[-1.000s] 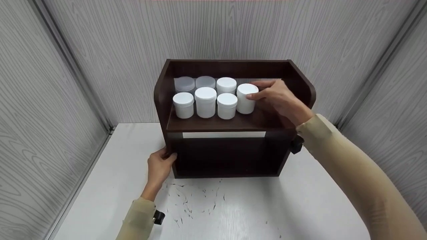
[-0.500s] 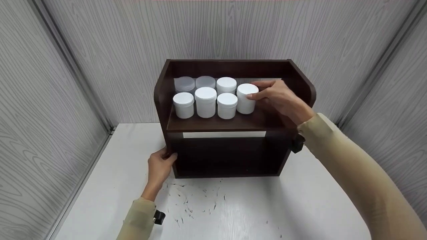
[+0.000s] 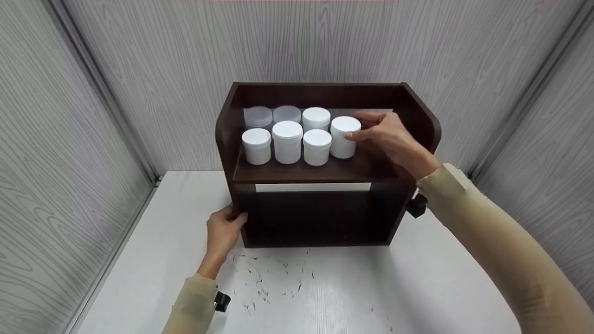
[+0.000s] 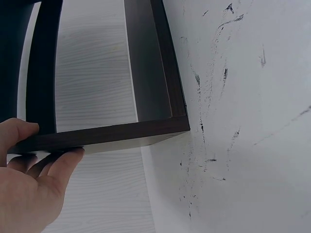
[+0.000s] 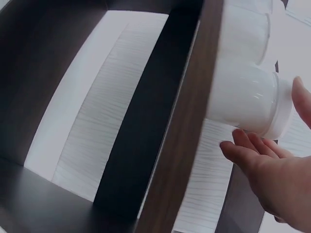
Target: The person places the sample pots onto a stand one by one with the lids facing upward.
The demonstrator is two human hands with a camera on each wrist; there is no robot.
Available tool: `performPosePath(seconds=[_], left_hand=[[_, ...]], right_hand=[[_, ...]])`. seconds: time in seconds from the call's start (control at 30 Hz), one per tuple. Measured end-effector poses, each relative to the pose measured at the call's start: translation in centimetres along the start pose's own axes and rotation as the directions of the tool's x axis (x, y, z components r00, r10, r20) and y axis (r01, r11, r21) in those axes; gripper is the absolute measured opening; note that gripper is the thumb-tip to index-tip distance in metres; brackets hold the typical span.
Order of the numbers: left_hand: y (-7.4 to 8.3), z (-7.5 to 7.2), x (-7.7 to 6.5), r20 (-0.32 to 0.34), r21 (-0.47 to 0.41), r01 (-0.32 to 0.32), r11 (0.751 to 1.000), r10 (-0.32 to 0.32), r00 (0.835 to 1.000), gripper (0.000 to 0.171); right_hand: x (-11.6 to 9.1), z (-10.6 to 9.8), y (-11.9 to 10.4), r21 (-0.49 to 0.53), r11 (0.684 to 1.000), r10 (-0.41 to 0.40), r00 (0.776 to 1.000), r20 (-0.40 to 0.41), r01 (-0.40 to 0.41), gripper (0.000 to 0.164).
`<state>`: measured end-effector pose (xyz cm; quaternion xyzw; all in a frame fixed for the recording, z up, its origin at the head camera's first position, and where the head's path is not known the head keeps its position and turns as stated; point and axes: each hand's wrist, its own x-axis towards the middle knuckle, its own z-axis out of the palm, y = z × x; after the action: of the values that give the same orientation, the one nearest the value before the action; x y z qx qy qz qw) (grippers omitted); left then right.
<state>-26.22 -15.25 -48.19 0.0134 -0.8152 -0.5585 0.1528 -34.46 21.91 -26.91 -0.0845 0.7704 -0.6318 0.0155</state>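
On the dark brown shelf unit (image 3: 325,175), a tall white lidded jar (image 3: 343,141) stands upright at the right end of the front jars. My right hand (image 3: 390,139) holds it from the right, thumb at the front of the lid and fingers behind. In the right wrist view, that thumb overlaps the lid of the jar (image 5: 248,94) and the fingertips (image 5: 238,150) lie along its side. My left hand (image 3: 225,229) grips the unit's left side panel, thumb in front and fingers behind; the left wrist view shows this panel's edge (image 4: 121,133) between thumb and fingers.
Left of the held jar are a short white jar (image 3: 317,148), a taller one (image 3: 287,144) and another short one (image 3: 256,147). Behind stand a white jar (image 3: 316,117) and two translucent-lidded ones. The unit sits on a scuffed white table (image 3: 334,287) between grey wood-grain walls.
My right hand and wrist have shifted very slightly to the right, while the jar stays in its place on the shelf. My left hand keeps the same hold.
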Motion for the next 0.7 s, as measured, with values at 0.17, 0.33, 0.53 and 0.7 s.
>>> performPosePath(seconds=[0.17, 0.33, 0.53, 0.7], left_hand=[[0.0, -0.1, -0.1, 0.007, 0.000, 0.005, 1.000, -0.005, 1.000, 0.044], [0.0, -0.1, 0.0, 0.012, 0.006, 0.017, 1.000, -0.017, 1.000, 0.049], [0.1, -0.3, -0.2, 0.024, 0.005, 0.020, 1.000, -0.020, 1.000, 0.048], [0.3, -0.7, -0.6, 0.027, 0.020, 0.001, 1.000, -0.002, 1.000, 0.047]], right_hand=[[-1.5, 0.5, 0.7, -0.057, 0.995, -0.088, 0.992, -0.086, 0.083, 0.083], [-3.7, 1.5, 2.1, -0.064, 0.976, -0.215, 0.957, -0.194, 0.207, 0.081], [-7.7, 2.6, 4.4, -0.076, 0.909, -0.415, 0.882, -0.222, 0.409, 0.074], [-11.2, 3.1, 7.1, -0.086, 0.857, -0.515, 0.836, -0.192, 0.508, 0.061]])
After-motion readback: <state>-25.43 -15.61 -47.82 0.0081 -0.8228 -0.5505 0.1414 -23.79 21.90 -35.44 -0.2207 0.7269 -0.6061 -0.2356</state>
